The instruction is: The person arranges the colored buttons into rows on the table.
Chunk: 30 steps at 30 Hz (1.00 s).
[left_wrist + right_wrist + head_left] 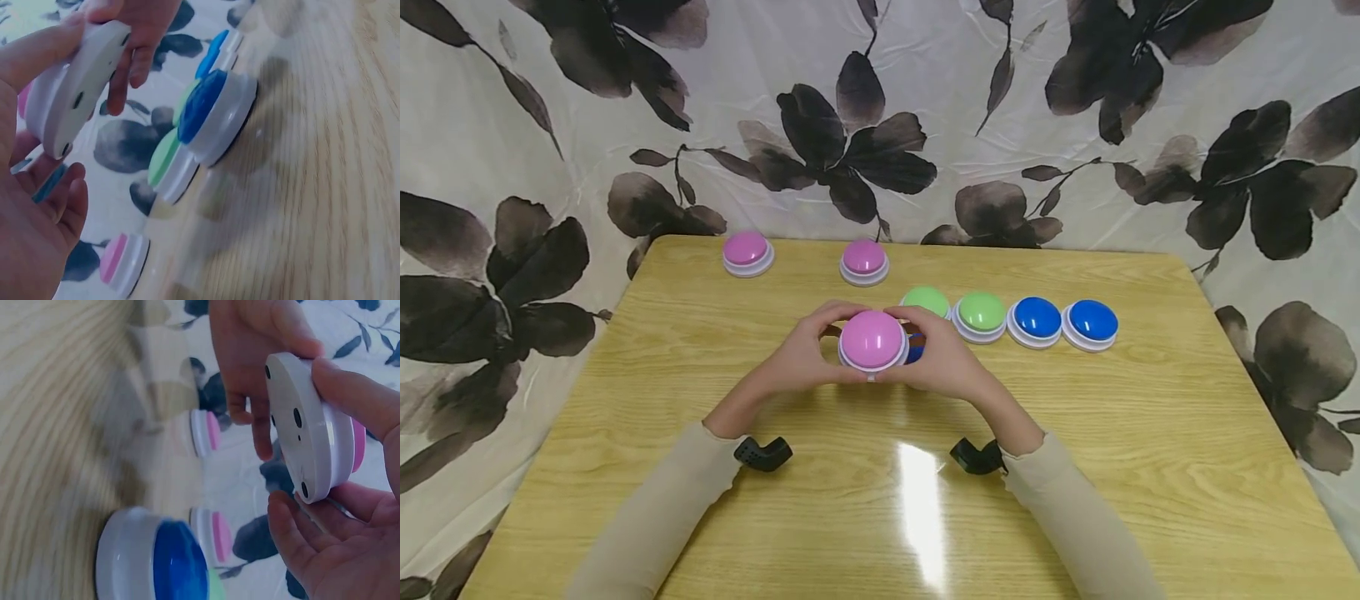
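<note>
A pink-domed push button point(872, 340) with a white base is held in the air between both hands. My left hand point(805, 350) grips its left side and my right hand point(942, 354) its right side, thumbs at the near edge and fingers at the far edge. In the right wrist view the white underside point(290, 425) shows, with small dark feet. Below the held button, a blue button point(206, 112) sits on the table, mostly hidden by the right hand in the head view. Just beyond that hand stands a green button point(927, 300), partly covered.
Another green button point(981, 312) and two blue buttons point(1037, 318) point(1092, 323) continue the row to the right. Two pink buttons point(747, 250) point(864, 260) stand near the far edge of the wooden table point(737, 517). A floral cloth point(700, 192) hangs behind.
</note>
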Each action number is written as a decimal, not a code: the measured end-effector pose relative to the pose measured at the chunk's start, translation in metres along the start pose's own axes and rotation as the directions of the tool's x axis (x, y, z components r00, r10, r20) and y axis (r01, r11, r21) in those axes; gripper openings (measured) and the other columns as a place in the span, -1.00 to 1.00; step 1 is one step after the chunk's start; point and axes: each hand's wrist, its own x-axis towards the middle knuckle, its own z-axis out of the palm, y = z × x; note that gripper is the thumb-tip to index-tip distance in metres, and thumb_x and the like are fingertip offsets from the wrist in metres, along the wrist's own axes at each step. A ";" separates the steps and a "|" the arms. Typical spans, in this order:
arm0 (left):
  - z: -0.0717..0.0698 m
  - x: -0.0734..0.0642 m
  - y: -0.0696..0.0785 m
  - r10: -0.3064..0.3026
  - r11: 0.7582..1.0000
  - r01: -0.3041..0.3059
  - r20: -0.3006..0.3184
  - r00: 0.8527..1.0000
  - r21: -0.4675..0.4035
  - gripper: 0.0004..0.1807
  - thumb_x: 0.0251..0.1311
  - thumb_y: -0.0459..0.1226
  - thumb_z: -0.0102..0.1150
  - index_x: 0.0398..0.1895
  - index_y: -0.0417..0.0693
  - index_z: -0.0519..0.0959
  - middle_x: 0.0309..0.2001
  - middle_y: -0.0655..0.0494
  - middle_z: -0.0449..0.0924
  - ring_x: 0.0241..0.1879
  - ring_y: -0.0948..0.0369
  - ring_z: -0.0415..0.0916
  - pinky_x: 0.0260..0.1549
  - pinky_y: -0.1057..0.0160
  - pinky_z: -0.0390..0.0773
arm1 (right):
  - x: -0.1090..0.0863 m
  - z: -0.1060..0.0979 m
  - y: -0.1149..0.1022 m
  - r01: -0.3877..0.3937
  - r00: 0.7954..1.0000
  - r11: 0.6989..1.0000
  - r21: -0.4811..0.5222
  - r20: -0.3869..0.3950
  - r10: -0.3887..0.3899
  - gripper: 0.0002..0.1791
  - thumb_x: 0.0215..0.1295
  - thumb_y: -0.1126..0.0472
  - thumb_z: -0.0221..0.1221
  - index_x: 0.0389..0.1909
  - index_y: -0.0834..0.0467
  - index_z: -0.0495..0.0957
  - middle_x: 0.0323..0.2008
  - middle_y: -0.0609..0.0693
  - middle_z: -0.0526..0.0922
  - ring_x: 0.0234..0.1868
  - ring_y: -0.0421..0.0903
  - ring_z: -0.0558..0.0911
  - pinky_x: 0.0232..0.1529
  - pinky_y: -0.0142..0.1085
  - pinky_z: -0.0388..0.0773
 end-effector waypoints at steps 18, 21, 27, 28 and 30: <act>0.056 0.038 0.009 0.017 0.993 -0.028 0.089 0.996 0.115 -0.11 -0.25 -0.06 0.64 0.26 0.02 0.45 0.16 0.23 0.42 0.10 0.24 0.34 0.01 -0.06 0.44 | -0.049 -0.043 0.027 -0.065 0.997 0.996 -0.059 -0.042 0.063 -0.11 -0.11 0.11 0.55 0.30 0.12 0.39 0.18 -0.03 0.50 0.13 -0.07 0.47 0.08 -0.09 0.48; 0.067 0.046 0.008 0.012 0.990 -0.030 0.121 0.993 0.141 -0.10 -0.27 0.01 0.62 0.25 0.02 0.46 0.13 0.24 0.46 0.09 0.27 0.35 0.02 0.02 0.45 | -0.059 -0.050 0.031 -0.114 0.992 0.987 -0.113 -0.066 0.107 -0.11 -0.13 0.06 0.55 0.29 0.11 0.41 0.19 -0.03 0.50 0.16 -0.05 0.44 0.09 -0.02 0.43; 0.079 0.055 0.010 -0.020 0.989 -0.004 0.157 0.987 0.151 -0.10 -0.25 0.02 0.61 0.26 0.03 0.45 0.14 0.22 0.46 0.16 0.24 0.33 0.15 0.07 0.37 | -0.067 -0.059 0.038 -0.118 0.990 0.979 -0.165 -0.095 0.104 -0.14 -0.15 0.02 0.56 0.25 0.10 0.45 0.16 -0.03 0.53 0.12 -0.06 0.45 0.01 -0.02 0.42; 0.080 0.056 0.010 -0.025 0.986 -0.002 0.164 0.986 0.164 -0.09 -0.24 0.04 0.60 0.27 0.03 0.44 0.15 0.21 0.45 0.18 0.23 0.31 0.17 0.06 0.35 | -0.068 -0.060 0.039 -0.117 0.990 0.979 -0.167 -0.092 0.103 -0.14 -0.15 0.02 0.56 0.25 0.09 0.45 0.15 -0.04 0.53 0.11 -0.06 0.46 0.00 -0.04 0.43; 0.084 0.059 0.009 -0.032 0.980 -0.005 0.181 0.983 0.201 -0.08 -0.21 0.09 0.56 0.29 0.04 0.42 0.18 0.22 0.43 0.21 0.24 0.28 0.21 0.07 0.31 | -0.070 -0.063 0.042 -0.120 0.991 0.978 -0.169 -0.087 0.106 -0.13 -0.14 0.03 0.56 0.26 0.09 0.43 0.15 -0.05 0.53 0.08 -0.07 0.46 -0.02 -0.07 0.44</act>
